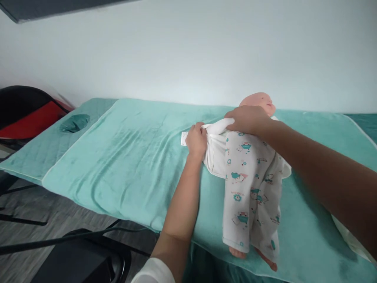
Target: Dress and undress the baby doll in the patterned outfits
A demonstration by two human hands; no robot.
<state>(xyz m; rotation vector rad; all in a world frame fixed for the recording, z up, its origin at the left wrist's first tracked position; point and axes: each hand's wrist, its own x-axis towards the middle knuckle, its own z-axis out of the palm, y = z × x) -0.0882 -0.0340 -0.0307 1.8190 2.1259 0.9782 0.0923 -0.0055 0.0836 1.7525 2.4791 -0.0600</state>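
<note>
A baby doll (259,101) lies on the teal bed cover, its head toward the wall and its feet near the front edge. White trousers (241,181) with small printed pictures cover its legs. A white baby top (216,151) is spread at the doll's side. My left hand (196,140) is closed on the top's left end, with a white printed edge showing past the fingers. Over the doll's chest, my right hand (250,118) curls around the other end of a white rolled sleeve-like part (219,126); its fingertips are partly hidden.
The padded bed (132,165) stands against a white wall and has a face hole (74,123) at its left end. A black and red chair (32,114) is at the far left. Another black chair (82,255) stands by the front edge. Pale cloth (350,236) lies at right.
</note>
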